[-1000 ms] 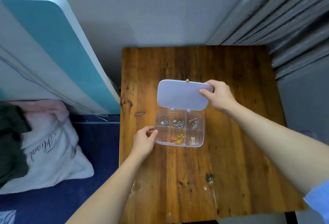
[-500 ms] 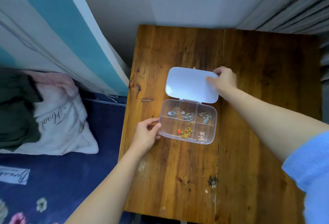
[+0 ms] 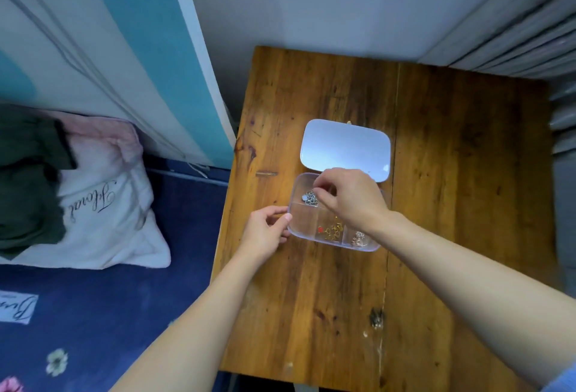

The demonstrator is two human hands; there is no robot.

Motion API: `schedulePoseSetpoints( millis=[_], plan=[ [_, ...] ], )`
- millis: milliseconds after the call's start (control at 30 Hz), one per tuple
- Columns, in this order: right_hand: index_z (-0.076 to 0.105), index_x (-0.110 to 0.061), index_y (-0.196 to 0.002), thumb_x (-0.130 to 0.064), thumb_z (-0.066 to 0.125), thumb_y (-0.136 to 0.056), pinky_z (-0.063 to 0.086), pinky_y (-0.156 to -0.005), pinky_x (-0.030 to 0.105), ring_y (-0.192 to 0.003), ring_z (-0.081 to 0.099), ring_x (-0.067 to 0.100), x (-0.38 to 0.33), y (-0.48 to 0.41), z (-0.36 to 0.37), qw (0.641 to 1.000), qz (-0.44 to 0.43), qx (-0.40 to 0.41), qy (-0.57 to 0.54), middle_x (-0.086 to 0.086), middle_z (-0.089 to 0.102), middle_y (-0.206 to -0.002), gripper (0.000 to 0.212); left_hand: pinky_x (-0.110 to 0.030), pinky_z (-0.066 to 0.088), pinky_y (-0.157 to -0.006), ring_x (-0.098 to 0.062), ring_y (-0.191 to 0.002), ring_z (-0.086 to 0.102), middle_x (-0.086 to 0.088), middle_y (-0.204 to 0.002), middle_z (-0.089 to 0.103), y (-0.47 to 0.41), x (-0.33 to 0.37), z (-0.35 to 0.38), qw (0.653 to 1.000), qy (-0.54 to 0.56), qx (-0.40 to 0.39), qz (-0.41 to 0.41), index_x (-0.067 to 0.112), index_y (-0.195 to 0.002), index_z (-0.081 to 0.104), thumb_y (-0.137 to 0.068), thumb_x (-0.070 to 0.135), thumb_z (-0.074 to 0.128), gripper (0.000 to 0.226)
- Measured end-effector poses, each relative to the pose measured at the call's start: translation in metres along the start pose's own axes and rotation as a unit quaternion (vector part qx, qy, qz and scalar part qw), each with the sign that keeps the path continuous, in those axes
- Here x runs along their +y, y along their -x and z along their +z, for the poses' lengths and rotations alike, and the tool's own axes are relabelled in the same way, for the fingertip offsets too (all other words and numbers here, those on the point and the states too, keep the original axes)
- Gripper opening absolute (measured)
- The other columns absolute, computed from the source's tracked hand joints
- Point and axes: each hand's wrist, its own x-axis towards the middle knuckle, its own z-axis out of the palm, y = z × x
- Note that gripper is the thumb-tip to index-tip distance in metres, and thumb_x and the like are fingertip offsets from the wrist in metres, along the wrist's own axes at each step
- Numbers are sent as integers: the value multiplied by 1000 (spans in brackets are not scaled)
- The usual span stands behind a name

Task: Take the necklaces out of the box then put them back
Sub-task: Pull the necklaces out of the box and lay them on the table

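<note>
- My left forearm comes up from the near edge of the wooden table [image 3: 327, 313]; my right forearm enters from the near right, a blue sleeve edge just showing at the corner
- My left hand [image 3: 265, 232] stays where it was half a second ago, thumb and fingertips pinched on the near-left corner of the clear box [image 3: 299, 229], holding it steady on the table
- The box sits open near the middle of the table, slightly left of the board seam; its position is unchanged, though my head has shifted and the table now sits further right in view
- Near row of compartments: left one shows nothing, the middle holds a gold necklace with a red piece [image 3: 332, 231], the right holds a rose-coloured necklace [image 3: 358, 238]
- My right hand [image 3: 352, 198] has left the lid and now hangs over the far row of the box, covering its middle and right compartments
- Its fingertips are drawn together at the silver necklace [image 3: 310, 198] in the far-left compartment; the necklace lies in the compartment, and I cannot tell whether the grip on it has closed
- The lid [image 3: 346, 148] lies folded back flat beyond the box, released, hinge side toward me
- Off the table to the left: a white pillow [image 3: 103, 220] on dark blue bedding
</note>
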Motion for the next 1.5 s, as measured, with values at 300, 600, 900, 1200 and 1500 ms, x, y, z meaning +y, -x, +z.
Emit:
schedulePoseSetpoints(
  millis=[300,600,900,1200,1500],
  plan=[
    [73,-20,-94,-32,60,-89,55,-73,42,-89,64,30,-3,-19,44,981,18,-81,175,7,72,-96,18,-31,60,-75,-23,-88,70,-16,-96,70,-2,-23,-18,998,39,-54,-7,6,-121,62,-92,9,61,29],
    [73,-24,-91,-23,60,-86,54,-67,38,-83,64,30,-8,-25,48,980,28,-79,179,6,72,-92,14,-27,59,-73,-21,-88,70,-12,-95,70,-1,-31,-31,999,0,-54,1,13,-117,62,-91,15,63,27],
    [70,-20,-81,-24,70,-82,50,-63,24,-71,62,8,-8,9,23,980,126,91,-124,-8,67,-77,4,-35,58,-80,-16,-83,70,-7,-92,70,-1,-37,-54,998,-60,-13,16,17,-111,65,-90,20,63,21],
    [72,-3,-93,-2,72,-81,37,-39,16,-55,61,10,10,85,10,771,370,172,-489,8,71,-73,12,-27,51,-77,-17,-85,63,0,-90,69,4,15,-24,952,-181,29,245,13,-97,71,-89,8,58,16],
    [71,-8,-91,-3,69,-83,37,-39,17,-54,61,6,23,114,19,656,397,194,-612,3,75,-73,10,-39,46,-69,-30,-103,54,-9,-104,53,-26,35,48,789,-488,-106,358,21,-121,63,-90,20,52,32]
  ],
)
